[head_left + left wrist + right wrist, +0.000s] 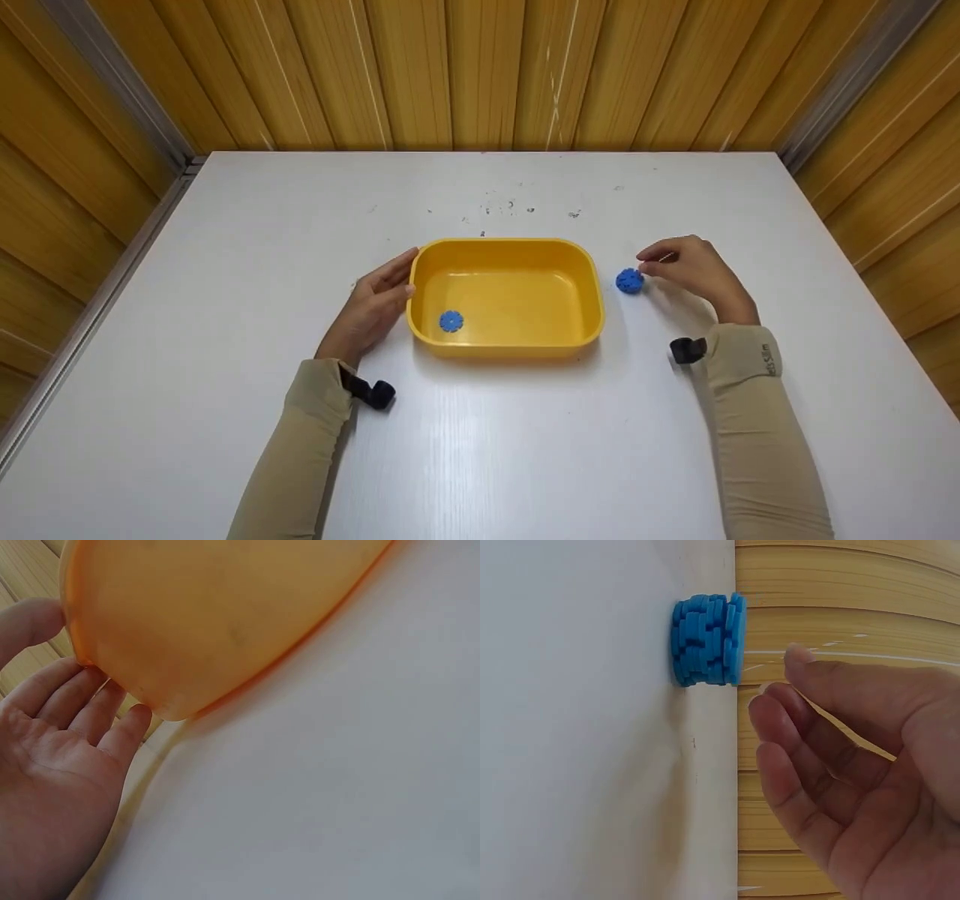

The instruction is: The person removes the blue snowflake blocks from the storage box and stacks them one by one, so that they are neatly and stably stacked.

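A yellow plastic bin (506, 351) stands on the white table, with a blue notched disc (451, 322) lying flat inside near its front left corner. My left hand (375, 304) is at the bin's left end; in the left wrist view its fairly straight fingers (94, 720) touch the outer wall. Right of the bin, a short stack of blue notched discs (706, 640) stands on the table. Close beside this stack is my right hand (694, 274), fingers loosely bent, thumb and fingertips near each other. In the right wrist view a gap separates the fingertips from the stack.
The white table (525, 442) reaches back to a wood-patterned panel wall (480, 75), with more panels at both sides. Small dark marks (531, 210) dot the tabletop behind the bin. A black wrist camera (379, 394) juts inward from the left cuff, another (684, 350) from the right.
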Tool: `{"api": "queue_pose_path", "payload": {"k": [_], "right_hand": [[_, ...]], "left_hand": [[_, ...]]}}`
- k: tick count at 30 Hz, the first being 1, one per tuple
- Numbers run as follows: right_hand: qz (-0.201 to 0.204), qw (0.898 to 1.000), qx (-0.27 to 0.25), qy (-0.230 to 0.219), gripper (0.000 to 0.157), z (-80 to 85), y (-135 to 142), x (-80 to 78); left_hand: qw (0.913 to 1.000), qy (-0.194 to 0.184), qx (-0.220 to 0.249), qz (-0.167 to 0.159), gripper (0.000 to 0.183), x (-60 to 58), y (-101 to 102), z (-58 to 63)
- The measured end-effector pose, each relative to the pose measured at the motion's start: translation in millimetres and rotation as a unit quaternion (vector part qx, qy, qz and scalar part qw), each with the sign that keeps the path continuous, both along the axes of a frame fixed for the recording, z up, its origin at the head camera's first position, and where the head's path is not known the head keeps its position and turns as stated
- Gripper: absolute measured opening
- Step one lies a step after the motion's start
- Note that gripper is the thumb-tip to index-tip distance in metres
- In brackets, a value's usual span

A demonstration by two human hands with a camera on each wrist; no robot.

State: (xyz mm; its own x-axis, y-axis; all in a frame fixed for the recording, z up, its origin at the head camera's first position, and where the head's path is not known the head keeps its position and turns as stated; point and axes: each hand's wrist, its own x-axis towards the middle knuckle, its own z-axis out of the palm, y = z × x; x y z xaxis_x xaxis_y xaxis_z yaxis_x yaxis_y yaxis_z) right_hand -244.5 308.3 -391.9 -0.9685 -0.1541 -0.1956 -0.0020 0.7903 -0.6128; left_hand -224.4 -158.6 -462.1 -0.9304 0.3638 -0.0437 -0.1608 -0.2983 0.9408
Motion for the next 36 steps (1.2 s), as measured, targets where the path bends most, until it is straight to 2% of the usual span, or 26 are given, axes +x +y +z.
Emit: {"api": "queue_pose_path", "payload": {"k": [6,18,26,32,36], "right_hand": [[-0.002,1.000,-0.003,-0.002,0.035,9.1,-6,2.6],[0.025,0.999,0.000,0.022,0.038,38.2,-27,-0.4],[0.063,0.997,0.005,0.044,0.032,53.1,-50,-7.0],[0.101,0.993,-0.003,0.065,0.027,57.8,-73,-12.6],[0.120,0.991,-0.010,0.056,0.025,59.6,-89,-18.3]], "left_hand": [[1.0000,0.000,-0.006,-0.003,0.067,0.1,0,0.4],[1.0000,-0.003,0.001,0.003,0.066,0.5,1,0.3],[1.0000,0.003,0.004,0.006,0.066,0.0,1,-0.9],[1.0000,0.006,0.002,0.003,0.066,2.0,2,1.4],[0.9999,0.009,-0.003,0.003,0.065,1.8,2,2.0]]}}
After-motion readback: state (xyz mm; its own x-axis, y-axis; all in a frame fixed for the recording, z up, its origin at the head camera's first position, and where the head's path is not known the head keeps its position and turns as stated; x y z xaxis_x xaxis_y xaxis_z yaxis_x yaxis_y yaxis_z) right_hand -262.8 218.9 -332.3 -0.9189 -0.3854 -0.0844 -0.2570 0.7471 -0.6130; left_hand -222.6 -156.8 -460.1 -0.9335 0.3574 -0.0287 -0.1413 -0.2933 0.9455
